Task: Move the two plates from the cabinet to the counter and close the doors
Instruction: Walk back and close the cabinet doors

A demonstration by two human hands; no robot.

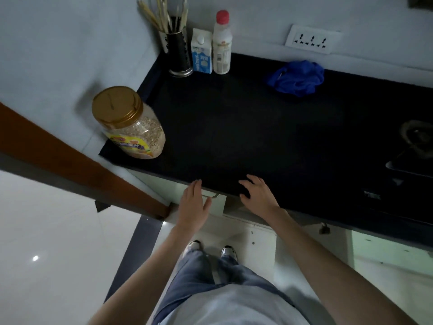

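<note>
Both hands (195, 202) (257, 195) spread empty near the handle (212, 196).

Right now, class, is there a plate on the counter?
No: the counter holds a jar, bottles, a utensil holder and a blue cloth.

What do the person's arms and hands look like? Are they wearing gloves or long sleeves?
No gloves and no long sleeves. The left hand and the right hand are bare, with no rings, watch or bracelets showing. Both forearms are uncovered all the way to the bottom edge of the picture. Lower down you can see a light grey top and blue jeans.
</note>
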